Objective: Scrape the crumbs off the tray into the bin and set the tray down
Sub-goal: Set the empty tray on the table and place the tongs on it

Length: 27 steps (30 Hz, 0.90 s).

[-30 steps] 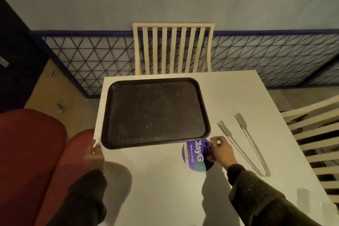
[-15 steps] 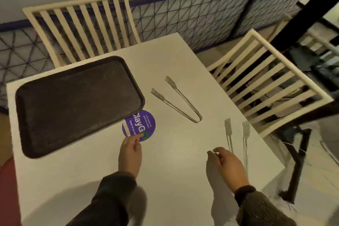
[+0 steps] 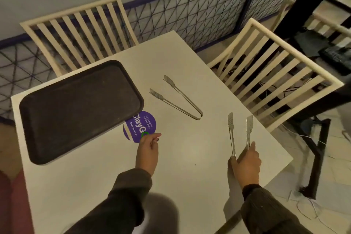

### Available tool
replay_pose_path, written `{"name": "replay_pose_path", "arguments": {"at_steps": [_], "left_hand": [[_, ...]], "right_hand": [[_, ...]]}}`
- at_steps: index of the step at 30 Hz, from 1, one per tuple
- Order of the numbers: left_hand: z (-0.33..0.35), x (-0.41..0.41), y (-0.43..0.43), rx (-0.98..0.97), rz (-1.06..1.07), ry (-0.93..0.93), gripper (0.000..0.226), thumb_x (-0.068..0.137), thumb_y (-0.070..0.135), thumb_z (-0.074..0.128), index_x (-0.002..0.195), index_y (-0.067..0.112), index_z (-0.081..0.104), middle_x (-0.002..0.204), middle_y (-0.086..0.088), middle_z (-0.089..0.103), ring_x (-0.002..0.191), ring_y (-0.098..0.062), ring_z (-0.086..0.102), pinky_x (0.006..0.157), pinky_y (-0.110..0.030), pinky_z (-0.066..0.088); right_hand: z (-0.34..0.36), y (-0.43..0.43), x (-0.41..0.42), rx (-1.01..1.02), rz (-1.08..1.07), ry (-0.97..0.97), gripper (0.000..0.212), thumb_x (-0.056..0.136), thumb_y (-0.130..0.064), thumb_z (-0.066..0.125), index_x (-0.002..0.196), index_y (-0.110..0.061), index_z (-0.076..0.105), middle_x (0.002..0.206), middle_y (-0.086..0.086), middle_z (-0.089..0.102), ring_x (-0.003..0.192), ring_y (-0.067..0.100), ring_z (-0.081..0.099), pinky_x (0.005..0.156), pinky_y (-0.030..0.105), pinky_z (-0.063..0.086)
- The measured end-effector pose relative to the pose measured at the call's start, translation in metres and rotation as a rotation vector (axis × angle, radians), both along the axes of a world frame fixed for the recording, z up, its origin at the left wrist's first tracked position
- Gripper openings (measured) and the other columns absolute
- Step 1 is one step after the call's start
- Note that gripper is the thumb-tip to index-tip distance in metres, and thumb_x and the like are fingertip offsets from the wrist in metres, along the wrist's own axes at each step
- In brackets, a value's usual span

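The dark tray (image 3: pixel 79 108) is lying flat on the white table (image 3: pixel 190 167), one corner overlapping a purple sticker (image 3: pixel 142 126); it is looking stiff, broad and fairly light, so gripping a long rim, thumb over the lip, should be keeping it level. The right hand (image 3: pixel 246 163) is curling its fingers round the hinge end of the tongs (image 3: pixel 232 135), while the left hand (image 3: pixel 147 150) is resting at the sticker's edge, fingers loosely bent, though whether it is pinching anything is unclear.
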<state>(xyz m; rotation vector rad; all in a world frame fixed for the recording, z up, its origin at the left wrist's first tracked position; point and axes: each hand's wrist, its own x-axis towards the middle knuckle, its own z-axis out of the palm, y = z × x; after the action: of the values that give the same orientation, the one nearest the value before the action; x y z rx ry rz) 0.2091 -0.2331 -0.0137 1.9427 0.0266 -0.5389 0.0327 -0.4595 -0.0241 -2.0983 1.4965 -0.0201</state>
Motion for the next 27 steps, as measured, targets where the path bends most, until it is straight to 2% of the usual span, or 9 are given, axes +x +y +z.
{"name": "replay_pose_path", "arguments": {"at_steps": [2,5,8,11,13,16,19,23,27], "left_hand": [[0.0,0.001,0.01,0.005,0.029,-0.005,0.019,0.091,0.018,0.055,0.108,0.026,0.058,0.117,0.0,0.057,0.104,-0.019,0.058,0.09,-0.038,0.054],[-0.001,0.004,0.032,0.004,0.076,0.001,0.021,0.09,0.022,0.057,0.111,0.025,0.058,0.117,0.002,0.056,0.106,-0.021,0.058,0.091,-0.039,0.053],[-0.001,0.007,0.061,0.036,0.116,-0.037,0.02,0.092,0.02,0.055,0.109,0.029,0.058,0.116,0.004,0.056,0.106,-0.019,0.058,0.091,-0.04,0.053],[0.0,0.012,0.095,0.089,0.179,-0.08,0.025,0.094,0.015,0.048,0.107,0.034,0.061,0.116,0.006,0.057,0.106,-0.015,0.059,0.094,-0.04,0.052],[0.002,0.015,0.121,0.127,0.228,-0.09,0.03,0.094,0.013,0.045,0.106,0.036,0.062,0.114,0.009,0.058,0.106,-0.012,0.059,0.095,-0.038,0.051],[0.008,0.02,0.158,0.116,0.328,-0.103,0.032,0.093,0.006,0.044,0.108,0.026,0.064,0.112,0.007,0.058,0.107,-0.015,0.059,0.099,-0.039,0.048],[0.013,0.027,0.196,0.119,0.437,-0.095,0.033,0.092,-0.001,0.041,0.11,0.016,0.063,0.112,0.005,0.056,0.109,-0.021,0.057,0.102,-0.036,0.045],[0.007,0.029,0.248,0.099,0.567,-0.189,0.034,0.089,-0.006,0.041,0.105,0.012,0.064,0.108,0.0,0.057,0.099,-0.023,0.058,0.097,-0.038,0.046],[0.001,0.032,0.287,0.158,0.658,-0.156,0.039,0.085,-0.008,0.04,0.1,0.019,0.064,0.099,0.0,0.056,0.088,-0.023,0.057,0.088,-0.032,0.045]], "right_hand": [[0.001,0.008,0.005,0.029,-0.016,-0.046,0.085,0.082,-0.018,0.067,0.146,-0.004,0.014,0.124,0.025,0.045,0.112,0.041,0.043,0.096,0.049,0.039],[0.009,0.031,0.014,-0.017,0.056,-0.134,0.075,0.085,-0.014,0.064,0.144,-0.002,0.019,0.112,0.023,0.048,0.1,0.034,0.044,0.09,0.041,0.041],[0.026,0.064,0.033,0.039,0.112,-0.268,0.068,0.086,-0.009,0.061,0.143,-0.007,0.023,0.122,0.02,0.042,0.105,0.03,0.042,0.092,0.022,0.041],[0.032,0.098,0.065,0.055,0.261,-0.275,0.073,0.086,-0.012,0.061,0.145,-0.012,0.019,0.125,0.018,0.04,0.112,0.031,0.041,0.094,0.033,0.038],[0.032,0.122,0.092,0.078,0.372,-0.265,0.078,0.086,-0.013,0.062,0.147,-0.009,0.014,0.123,0.017,0.04,0.11,0.028,0.04,0.096,0.034,0.037],[0.037,0.163,0.14,0.138,0.469,-0.263,0.079,0.086,-0.016,0.063,0.147,-0.01,0.014,0.13,0.017,0.039,0.118,0.028,0.038,0.097,0.031,0.033],[0.043,0.207,0.187,0.184,0.562,-0.297,0.078,0.083,-0.02,0.067,0.145,-0.015,0.02,0.135,0.015,0.039,0.123,0.029,0.039,0.103,0.04,0.036],[0.042,0.262,0.242,0.131,0.686,-0.215,0.079,0.086,-0.025,0.064,0.147,-0.01,0.015,0.143,0.017,0.035,0.128,0.033,0.038,0.108,0.042,0.037],[0.03,0.313,0.292,0.15,0.763,-0.212,0.082,0.085,-0.022,0.065,0.147,-0.009,0.013,0.142,0.018,0.032,0.129,0.034,0.034,0.11,0.045,0.034]]}}
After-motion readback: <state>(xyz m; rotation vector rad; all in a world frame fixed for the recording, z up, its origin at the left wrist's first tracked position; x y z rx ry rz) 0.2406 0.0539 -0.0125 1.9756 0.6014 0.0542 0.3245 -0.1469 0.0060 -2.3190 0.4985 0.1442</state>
